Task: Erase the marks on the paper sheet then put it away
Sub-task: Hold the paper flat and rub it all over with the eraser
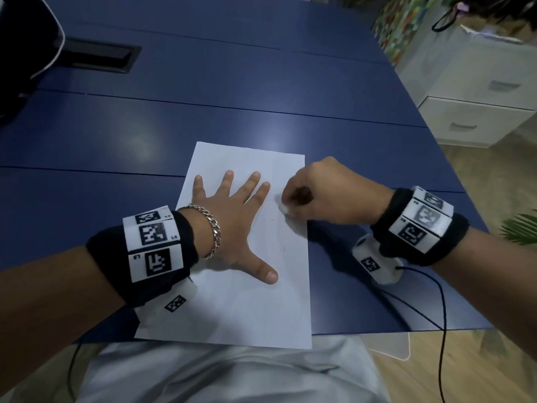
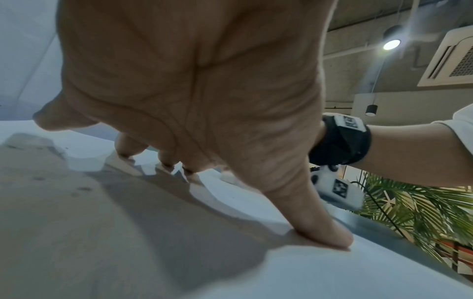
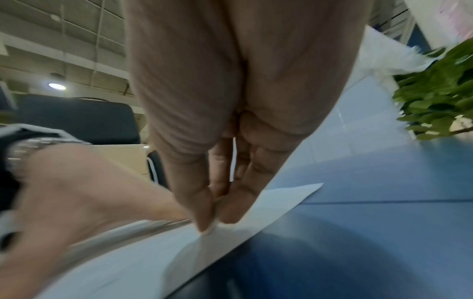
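Note:
A white paper sheet [image 1: 247,309] lies on the blue table [image 1: 232,91] near its front edge. My left hand [image 1: 232,216] lies flat on the sheet with fingers spread, pressing it down; in the left wrist view the thumb [image 2: 320,228] presses the paper [image 2: 332,273]. My right hand [image 1: 316,193] pinches a small white eraser [image 1: 284,208] against the sheet's right edge. In the right wrist view the fingertips [image 3: 204,220] meet on the paper [image 3: 153,252], and the eraser barely shows. A few faint marks [image 1: 283,248] sit near the right edge.
A black cable slot [image 1: 98,58] is set in the table at the back left, beside a dark object [image 1: 26,39]. White drawers [image 1: 476,117] stand at the right. A black cable [image 1: 430,298] trails from my right wrist over the table's edge.

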Motion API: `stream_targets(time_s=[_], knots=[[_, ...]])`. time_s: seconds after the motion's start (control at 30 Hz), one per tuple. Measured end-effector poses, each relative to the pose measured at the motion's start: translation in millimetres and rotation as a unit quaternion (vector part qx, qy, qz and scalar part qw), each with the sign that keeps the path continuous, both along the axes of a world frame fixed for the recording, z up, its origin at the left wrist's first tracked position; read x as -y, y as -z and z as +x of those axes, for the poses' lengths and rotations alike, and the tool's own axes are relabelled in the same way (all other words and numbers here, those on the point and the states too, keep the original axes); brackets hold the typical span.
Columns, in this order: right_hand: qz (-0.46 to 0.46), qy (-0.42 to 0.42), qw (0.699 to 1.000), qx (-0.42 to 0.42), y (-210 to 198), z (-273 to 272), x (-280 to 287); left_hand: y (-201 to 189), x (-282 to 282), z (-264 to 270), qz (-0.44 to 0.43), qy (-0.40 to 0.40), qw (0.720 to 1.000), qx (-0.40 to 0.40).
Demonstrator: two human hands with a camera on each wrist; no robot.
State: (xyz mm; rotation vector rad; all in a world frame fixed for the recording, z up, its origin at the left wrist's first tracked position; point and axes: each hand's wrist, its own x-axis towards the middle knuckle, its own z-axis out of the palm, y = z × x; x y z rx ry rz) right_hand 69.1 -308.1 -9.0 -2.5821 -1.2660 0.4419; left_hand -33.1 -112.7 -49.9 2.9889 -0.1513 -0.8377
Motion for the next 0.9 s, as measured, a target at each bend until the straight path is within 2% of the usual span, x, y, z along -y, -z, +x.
stream_targets(time_s=[0.1, 0.27, 0.4, 0.53, 0.67, 0.8, 0.9], knots=[[-0.028, -0.06, 0.997, -0.032, -0.6, -17.0, 1.6, -0.6, 0.5, 0.1, 0.006, -0.001, 1.0, -0.003], [0.005, -0.013, 0.999, 0.029, -0.2, -9.1, 5.3, -4.0, 1.6, -0.8, -0.002, -0.001, 1.0, -0.012], [-0.031, -0.093, 0.995, -0.017, -2.2, -29.7, 8.3, -4.6, 2.5, 0.0, 0.005, -0.002, 1.0, -0.014], [-0.004, -0.038, 0.999, 0.031, -3.1, -18.3, 13.4, -5.2, 3.2, 1.8, 0.006, 0.001, 1.0, -0.015], [-0.042, -0.098, 0.994, -0.012, -2.8, -33.1, 20.7, -7.5, 5.6, 2.9, 0.01, -0.002, 1.0, -0.023], [-0.007, -0.048, 0.999, 0.0, -3.2, -24.4, 24.4, -9.0, 7.1, 5.6, 0.026, 0.0, 0.999, -0.022], [-0.014, -0.073, 0.997, 0.008, -2.2, -31.0, 27.5, -9.5, 7.8, 5.4, 0.031, 0.0, 0.999, -0.025]])
